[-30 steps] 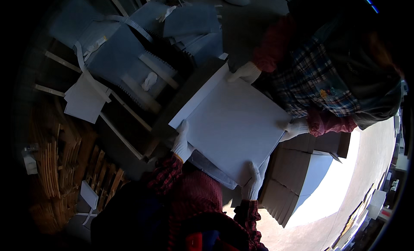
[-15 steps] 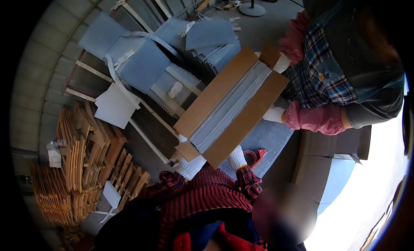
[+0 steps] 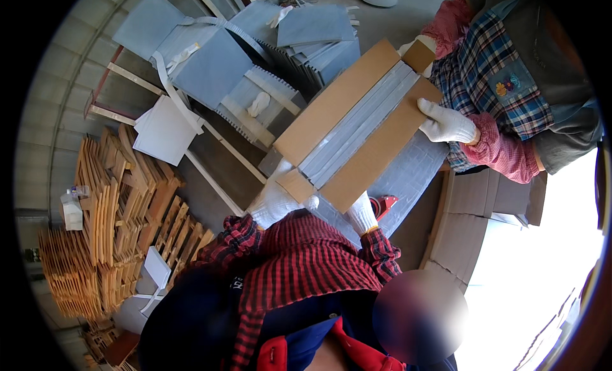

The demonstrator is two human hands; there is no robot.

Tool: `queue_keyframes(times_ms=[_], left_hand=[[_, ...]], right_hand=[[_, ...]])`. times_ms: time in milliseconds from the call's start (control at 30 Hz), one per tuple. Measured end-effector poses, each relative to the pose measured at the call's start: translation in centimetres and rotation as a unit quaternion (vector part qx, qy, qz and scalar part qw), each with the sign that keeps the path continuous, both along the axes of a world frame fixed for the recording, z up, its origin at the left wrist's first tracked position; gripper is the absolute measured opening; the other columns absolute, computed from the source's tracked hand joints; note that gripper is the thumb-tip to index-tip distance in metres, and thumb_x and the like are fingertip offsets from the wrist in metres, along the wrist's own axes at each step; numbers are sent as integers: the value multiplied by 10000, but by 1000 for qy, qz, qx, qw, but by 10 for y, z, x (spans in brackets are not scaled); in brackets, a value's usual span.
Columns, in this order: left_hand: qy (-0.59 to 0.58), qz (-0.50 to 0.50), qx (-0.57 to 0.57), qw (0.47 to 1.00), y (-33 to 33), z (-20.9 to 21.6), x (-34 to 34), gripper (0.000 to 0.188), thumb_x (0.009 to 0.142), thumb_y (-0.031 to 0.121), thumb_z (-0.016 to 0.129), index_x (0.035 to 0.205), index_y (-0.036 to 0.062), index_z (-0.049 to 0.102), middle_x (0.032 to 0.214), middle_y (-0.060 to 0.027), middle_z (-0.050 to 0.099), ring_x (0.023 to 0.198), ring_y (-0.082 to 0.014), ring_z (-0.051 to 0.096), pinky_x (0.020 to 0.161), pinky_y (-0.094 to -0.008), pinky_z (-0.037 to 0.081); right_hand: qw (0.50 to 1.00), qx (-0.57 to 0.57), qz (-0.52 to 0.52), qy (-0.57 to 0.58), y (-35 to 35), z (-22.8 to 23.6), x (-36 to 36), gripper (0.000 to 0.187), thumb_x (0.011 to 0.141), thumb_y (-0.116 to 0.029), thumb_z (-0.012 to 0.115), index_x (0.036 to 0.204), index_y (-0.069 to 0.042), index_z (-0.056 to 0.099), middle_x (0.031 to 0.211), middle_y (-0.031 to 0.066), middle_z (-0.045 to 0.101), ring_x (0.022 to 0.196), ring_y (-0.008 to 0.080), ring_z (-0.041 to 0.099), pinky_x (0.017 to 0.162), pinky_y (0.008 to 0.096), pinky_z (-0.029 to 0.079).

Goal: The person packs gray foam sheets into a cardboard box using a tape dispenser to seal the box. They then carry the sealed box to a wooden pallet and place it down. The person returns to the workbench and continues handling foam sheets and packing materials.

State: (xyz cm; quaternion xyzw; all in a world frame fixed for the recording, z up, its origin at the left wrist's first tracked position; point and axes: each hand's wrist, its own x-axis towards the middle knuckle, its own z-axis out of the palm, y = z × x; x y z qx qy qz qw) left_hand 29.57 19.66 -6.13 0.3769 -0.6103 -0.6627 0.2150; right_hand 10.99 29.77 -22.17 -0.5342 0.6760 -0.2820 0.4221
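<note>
An open cardboard box (image 3: pixel 341 106), its flaps spread, is tilted across the middle of the view. Grey flat panels (image 3: pixel 360 125) stand packed on edge inside it. My left hand (image 3: pixel 277 202), in a white glove, grips the near end by the short end flap, thumb out. My right hand (image 3: pixel 361 215), also gloved, holds the near right corner; the long flap hides its fingertips. Across from me a co-worker's gloved hand (image 3: pixel 443 123) touches the right long flap, and their other hand (image 3: pixel 424 49) is at the far end flap. Below the box lies a grey tabletop (image 3: pixel 408 173).
A red tape dispenser (image 3: pixel 383 206) sits on the tabletop by my right hand. Stacks of grey panels (image 3: pixel 213 71) stand at the far left, with a loose glove (image 3: pixel 259 105) nearby. Wooden frames (image 3: pixel 121 211) are piled at left. Large cardboard (image 3: pixel 459 211) stands at right.
Both my hands stay on the box, which appears farther up and right as the view shifts. The co-worker's nearer hand has moved up from beside the box onto its right flap.
</note>
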Motion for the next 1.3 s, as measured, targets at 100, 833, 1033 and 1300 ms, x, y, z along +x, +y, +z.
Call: queue_keyframes(times_ms=[100,833,1033,1300], left_hand=[[132,63,16,989,3,-14,-13,871,722,94,865,1429,12,363,1283,-89,566,1174,-177,559,983,-312,479],[-108,-194,-564,795,-33,26,-30,672,876,146,702,1483,70,424,1529,-162,426,1430,-355,388,1183,-449,322],[-25,-262,-501,825,-34,18,-50,663,865,133,691,1476,93,436,1530,-186,409,1433,-359,384,1198,-479,288],[-79,-410,-505,755,-68,75,-92,225,832,236,690,985,76,730,1098,-113,664,1060,-314,601,1021,-460,437]], right_hand=[[977,-67,-108,-170,3,5,5,274,992,-199,499,1060,27,638,929,139,697,853,209,660,718,336,509],[883,-64,-283,-370,24,80,3,247,993,-136,552,1187,13,588,980,82,666,890,152,628,759,295,505],[903,-140,-309,-264,15,90,3,298,980,-107,568,1258,-1,544,1089,106,625,989,183,604,860,309,487],[927,-168,-296,-158,9,92,8,514,973,-146,564,1464,-68,432,1241,194,556,1120,317,590,950,383,478]])
